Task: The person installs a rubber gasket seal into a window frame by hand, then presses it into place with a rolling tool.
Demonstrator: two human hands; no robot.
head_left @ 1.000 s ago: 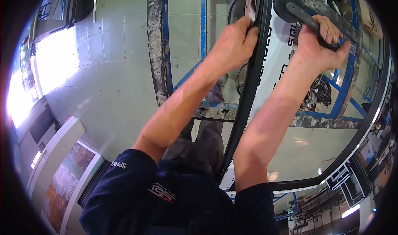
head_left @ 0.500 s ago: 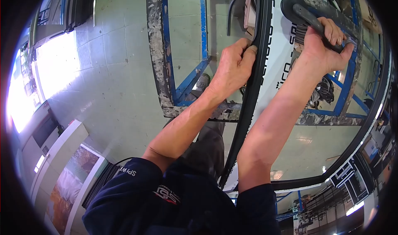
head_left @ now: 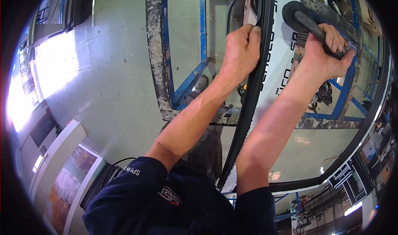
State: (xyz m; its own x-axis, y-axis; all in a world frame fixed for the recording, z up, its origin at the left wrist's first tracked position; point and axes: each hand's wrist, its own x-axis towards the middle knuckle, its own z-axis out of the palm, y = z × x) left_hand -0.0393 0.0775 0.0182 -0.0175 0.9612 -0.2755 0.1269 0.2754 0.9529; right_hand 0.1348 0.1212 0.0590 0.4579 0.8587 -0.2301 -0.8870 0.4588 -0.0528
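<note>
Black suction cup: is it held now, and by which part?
Yes. The right hand grips the suction cup by its handle, at the end away from the round pad.

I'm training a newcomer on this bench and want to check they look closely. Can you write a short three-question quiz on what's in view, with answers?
1. True or false: the right grip is wrapped around the handle of the round-headed black tool.

2. Which colour are the inner bars of the paint-worn stand?
a) red
b) blue
c) yellow

3. Fill in the gap: the left grip has its fingertips at the long strip, whose colour is ____.

Key: 1 true; 2 b; 3 black.
</note>
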